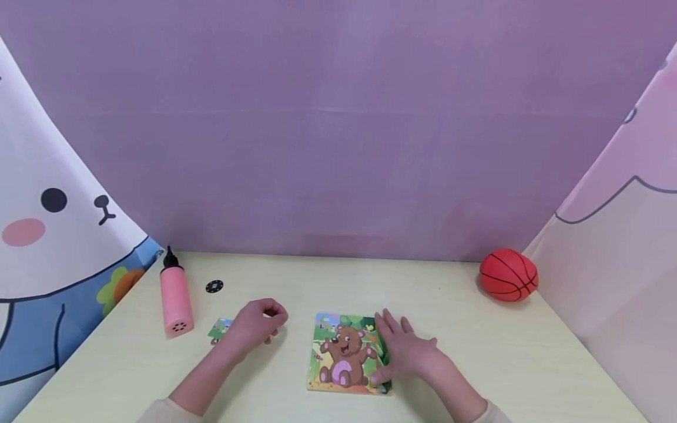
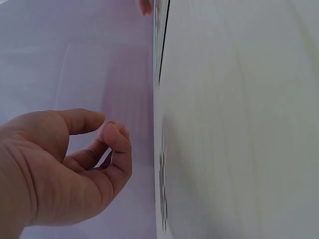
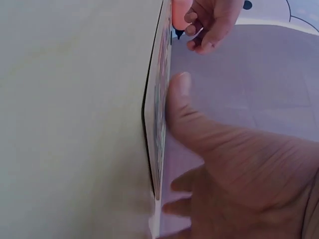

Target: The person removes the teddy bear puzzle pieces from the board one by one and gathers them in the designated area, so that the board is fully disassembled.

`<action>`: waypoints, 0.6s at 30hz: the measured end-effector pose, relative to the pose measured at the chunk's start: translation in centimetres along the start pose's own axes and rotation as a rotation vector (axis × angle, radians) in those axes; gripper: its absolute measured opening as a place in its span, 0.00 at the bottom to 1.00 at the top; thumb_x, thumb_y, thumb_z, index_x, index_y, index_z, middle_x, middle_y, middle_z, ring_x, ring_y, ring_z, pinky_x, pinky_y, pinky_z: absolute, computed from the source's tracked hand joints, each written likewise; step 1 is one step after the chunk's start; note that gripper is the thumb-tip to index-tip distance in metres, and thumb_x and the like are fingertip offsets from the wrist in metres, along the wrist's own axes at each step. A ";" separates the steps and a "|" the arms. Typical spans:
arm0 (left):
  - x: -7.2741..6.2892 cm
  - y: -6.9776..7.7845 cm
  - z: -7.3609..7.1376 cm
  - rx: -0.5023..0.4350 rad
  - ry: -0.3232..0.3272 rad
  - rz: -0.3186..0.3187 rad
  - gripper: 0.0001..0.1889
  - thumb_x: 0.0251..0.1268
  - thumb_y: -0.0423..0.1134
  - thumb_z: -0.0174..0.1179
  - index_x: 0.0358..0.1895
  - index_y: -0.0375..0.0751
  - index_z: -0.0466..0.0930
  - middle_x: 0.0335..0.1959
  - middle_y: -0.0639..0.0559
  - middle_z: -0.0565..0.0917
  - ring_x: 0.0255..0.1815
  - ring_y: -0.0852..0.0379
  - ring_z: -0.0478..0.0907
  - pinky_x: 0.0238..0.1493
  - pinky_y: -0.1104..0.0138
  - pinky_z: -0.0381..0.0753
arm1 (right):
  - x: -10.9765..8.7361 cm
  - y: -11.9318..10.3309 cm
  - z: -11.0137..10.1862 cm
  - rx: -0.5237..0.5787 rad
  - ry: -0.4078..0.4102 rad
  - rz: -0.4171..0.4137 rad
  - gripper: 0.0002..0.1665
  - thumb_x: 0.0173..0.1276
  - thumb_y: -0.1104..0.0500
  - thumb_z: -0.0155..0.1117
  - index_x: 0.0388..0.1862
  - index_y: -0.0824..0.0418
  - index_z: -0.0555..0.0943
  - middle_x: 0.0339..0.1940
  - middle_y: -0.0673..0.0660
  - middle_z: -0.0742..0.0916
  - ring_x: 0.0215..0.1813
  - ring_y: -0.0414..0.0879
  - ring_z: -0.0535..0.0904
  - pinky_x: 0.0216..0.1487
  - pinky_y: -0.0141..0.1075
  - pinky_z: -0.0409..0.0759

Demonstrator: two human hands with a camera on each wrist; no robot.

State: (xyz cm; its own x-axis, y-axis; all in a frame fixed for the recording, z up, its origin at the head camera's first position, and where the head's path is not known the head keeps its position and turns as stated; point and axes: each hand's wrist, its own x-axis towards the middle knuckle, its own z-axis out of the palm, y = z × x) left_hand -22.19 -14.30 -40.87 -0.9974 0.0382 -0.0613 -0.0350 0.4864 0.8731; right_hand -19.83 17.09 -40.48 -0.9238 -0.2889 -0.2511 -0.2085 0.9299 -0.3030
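A square bear picture puzzle (image 1: 342, 355) lies flat on the table. My right hand (image 1: 404, 351) reaches over its right edge with fingers spread, the thumb over the lower right corner; the fingers hide part of that side. Seen edge-on, the puzzle board (image 3: 158, 107) lies beside the right thumb in the right wrist view. Left of the puzzle, my left hand (image 1: 257, 323) hovers above the table, fingers loosely curled; between thumb and fingers (image 2: 119, 142) nothing shows in the left wrist view. Loose printed puzzle pieces (image 1: 219, 329) lie by the left wrist, partly hidden.
At the table's left stands or lies a pink pump-like bottle (image 1: 177, 301) with a black nozzle, and near it a black round chip (image 1: 214, 286). A red toy basketball (image 1: 509, 275) sits at the back right. A purple cloth (image 1: 338, 147) hangs behind the table.
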 end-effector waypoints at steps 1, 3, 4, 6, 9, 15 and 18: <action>0.0 0.2 0.4 -0.002 -0.005 0.004 0.04 0.69 0.33 0.61 0.41 0.36 0.82 0.32 0.45 0.81 0.27 0.51 0.77 0.26 0.63 0.79 | 0.0 0.0 0.0 -0.010 -0.001 0.014 0.74 0.43 0.33 0.80 0.82 0.61 0.54 0.83 0.62 0.54 0.78 0.73 0.49 0.50 0.86 0.52; 0.1 0.5 1.1 -0.006 -0.018 0.011 0.03 0.68 0.33 0.62 0.40 0.37 0.82 0.33 0.45 0.81 0.27 0.50 0.78 0.26 0.63 0.80 | -0.1 -0.1 0.0 -0.022 -0.008 0.036 0.74 0.42 0.33 0.80 0.81 0.62 0.55 0.83 0.63 0.55 0.78 0.73 0.48 0.50 0.87 0.51; 0.1 0.7 1.5 -0.009 -0.026 0.016 0.03 0.68 0.33 0.62 0.40 0.37 0.82 0.33 0.45 0.81 0.27 0.50 0.78 0.26 0.63 0.80 | -0.1 -0.1 0.0 -0.023 -0.011 0.042 0.74 0.42 0.33 0.80 0.81 0.63 0.56 0.82 0.63 0.56 0.78 0.73 0.48 0.50 0.87 0.51; 0.2 1.0 2.3 -0.014 -0.044 0.030 0.03 0.68 0.34 0.63 0.39 0.38 0.82 0.33 0.45 0.81 0.28 0.50 0.78 0.26 0.63 0.80 | 0.0 -0.1 0.1 -0.018 -0.015 0.049 0.74 0.42 0.33 0.81 0.81 0.64 0.56 0.82 0.63 0.56 0.78 0.73 0.47 0.49 0.87 0.52; 0.3 1.5 3.3 -0.024 -0.076 0.055 0.03 0.68 0.34 0.63 0.40 0.38 0.81 0.33 0.47 0.80 0.28 0.51 0.78 0.26 0.63 0.80 | 0.1 -0.2 0.2 -0.012 -0.016 0.055 0.74 0.42 0.34 0.82 0.81 0.64 0.56 0.82 0.62 0.57 0.78 0.73 0.47 0.49 0.86 0.53; 0.4 2.1 5.2 -0.071 -0.141 0.110 0.04 0.68 0.32 0.63 0.41 0.35 0.81 0.34 0.47 0.79 0.26 0.53 0.77 0.24 0.64 0.81 | 0.3 -0.2 0.3 -0.012 -0.021 0.065 0.74 0.42 0.35 0.82 0.80 0.65 0.57 0.82 0.62 0.57 0.79 0.72 0.47 0.49 0.86 0.54; 0.6 2.4 6.2 -0.086 -0.168 0.124 0.04 0.67 0.31 0.63 0.41 0.35 0.80 0.33 0.47 0.79 0.26 0.55 0.76 0.25 0.66 0.81 | 0.4 -0.1 0.3 -0.012 -0.023 0.068 0.74 0.42 0.34 0.82 0.80 0.66 0.57 0.82 0.62 0.57 0.79 0.72 0.47 0.49 0.86 0.53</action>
State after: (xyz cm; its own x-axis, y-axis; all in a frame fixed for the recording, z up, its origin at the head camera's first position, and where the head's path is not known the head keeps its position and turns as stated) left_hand -22.52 -7.72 -41.83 -0.9700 0.2417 -0.0246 0.0747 0.3931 0.9165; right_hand -20.03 16.80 -40.84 -0.9285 -0.2297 -0.2917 -0.1490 0.9502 -0.2737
